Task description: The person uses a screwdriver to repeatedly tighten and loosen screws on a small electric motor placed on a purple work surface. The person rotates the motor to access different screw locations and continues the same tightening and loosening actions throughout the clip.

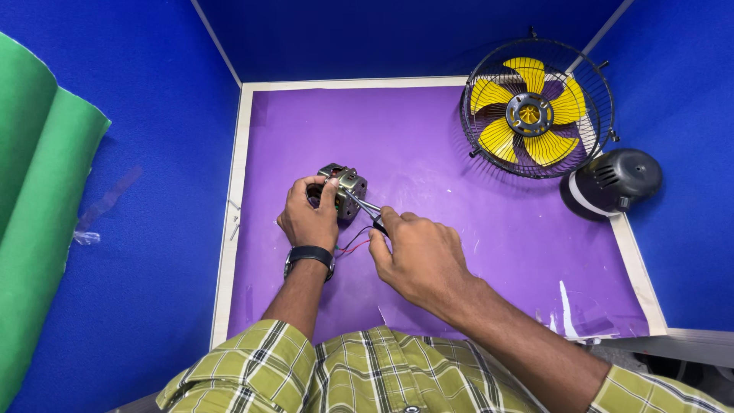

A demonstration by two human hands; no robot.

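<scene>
A green sheet (34,191) hangs at the far left against the blue wall. A few small screws (234,218) lie on the pale edge of the purple worktop (428,153). The left hand (307,218), with a black watch (310,255) on its wrist, has its grip closed around a small metal motor (344,191) held just above the worktop's left-middle. Red and black wires (353,245) trail from the motor toward the person. The right hand (420,256) has its grip pinched on pliers (365,206), whose tip touches the motor. Farther right, at the back, a wire fan guard (589,84) with yellow blades (527,115) rests tilted. Just beside it a black motor cover (615,180) sits at the worktop's right edge.
</scene>
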